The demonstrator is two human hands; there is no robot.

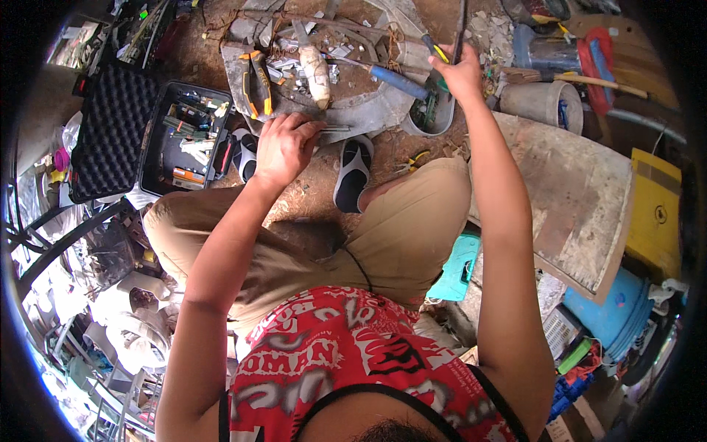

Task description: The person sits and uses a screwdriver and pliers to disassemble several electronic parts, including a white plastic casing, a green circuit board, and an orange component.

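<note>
My left hand (pixel 289 144) is closed just above my feet, with a slim silvery metal rod (pixel 336 130) sticking out of it to the right. My right hand (pixel 460 76) reaches out to the upper right, its fingers bent around a tool with a yellow-and-black handle (pixel 441 54). Beneath that hand is a pale tub (pixel 443 121) with dark and green items in it. Orange-and-black pliers (pixel 258 85) lie beyond my left hand. Beside them are a hammer with a wrapped, pale handle (pixel 314 77) and a blue-handled tool (pixel 398 82).
An open black case (pixel 151 158) with foam lid and small parts lies left. Metal scraps cover a grey plate (pixel 353 118). To the right are a worn board (pixel 563 191), a bucket (pixel 541 103) and a yellow panel (pixel 652 214). Small yellow pliers (pixel 414 160) lie near my knee.
</note>
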